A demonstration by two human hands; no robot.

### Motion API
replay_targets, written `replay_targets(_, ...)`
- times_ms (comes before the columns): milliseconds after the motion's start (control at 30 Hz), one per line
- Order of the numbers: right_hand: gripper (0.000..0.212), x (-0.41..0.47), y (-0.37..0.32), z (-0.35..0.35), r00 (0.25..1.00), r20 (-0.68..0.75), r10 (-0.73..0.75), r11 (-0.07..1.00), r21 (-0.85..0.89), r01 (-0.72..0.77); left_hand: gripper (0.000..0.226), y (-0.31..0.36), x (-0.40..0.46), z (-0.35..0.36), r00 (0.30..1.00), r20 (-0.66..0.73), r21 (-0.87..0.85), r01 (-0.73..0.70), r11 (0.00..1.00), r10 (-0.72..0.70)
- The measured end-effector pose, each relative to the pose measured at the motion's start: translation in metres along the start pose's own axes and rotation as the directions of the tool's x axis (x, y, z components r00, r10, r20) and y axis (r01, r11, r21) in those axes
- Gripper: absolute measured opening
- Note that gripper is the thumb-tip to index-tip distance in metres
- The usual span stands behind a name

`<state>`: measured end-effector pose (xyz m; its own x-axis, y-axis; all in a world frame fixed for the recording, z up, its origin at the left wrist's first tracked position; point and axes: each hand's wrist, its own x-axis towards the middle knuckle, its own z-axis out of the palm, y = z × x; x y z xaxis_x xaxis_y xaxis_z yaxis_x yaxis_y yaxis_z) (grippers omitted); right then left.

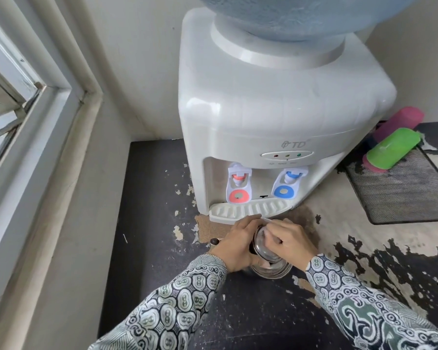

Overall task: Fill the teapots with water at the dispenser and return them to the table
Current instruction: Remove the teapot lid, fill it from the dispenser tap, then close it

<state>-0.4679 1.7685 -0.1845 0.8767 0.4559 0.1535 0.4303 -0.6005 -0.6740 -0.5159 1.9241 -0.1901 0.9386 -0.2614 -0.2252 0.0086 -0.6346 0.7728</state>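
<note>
Teapot (pixel 268 263): shiny steel; left hand (pixel 238 246) clamped round it, right hand (pixel 288 242) seemingly pinching lid.

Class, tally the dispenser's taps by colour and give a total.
Red tap: 1
Blue tap: 1
Total: 2

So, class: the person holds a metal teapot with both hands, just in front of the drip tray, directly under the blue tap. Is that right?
Not quite. In the head view both hands, left and right, do hold the metal teapot just in front of the drip tray, but it sits on the counter, not under the blue tap.
</note>
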Motion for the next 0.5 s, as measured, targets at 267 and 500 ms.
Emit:
replay_targets(267, 0.034, 0.006, 0.019, 0.008, 0.844, -0.119, 0.523, 0.759, 0.516, -0.398, 0.096, -0.008, 0.000, -0.003, 0.998, 0.023, -0.019, 0.063, 0.998, -0.062)
replay_targets(500, 0.036, -0.017, 0.037, -0.007, 0.813, -0.235, 0.533, 0.784, 0.500, -0.369, 0.090, -0.009, 0.001, -0.004, 0.999, 0.030, -0.043, 0.047, 0.998, -0.046)
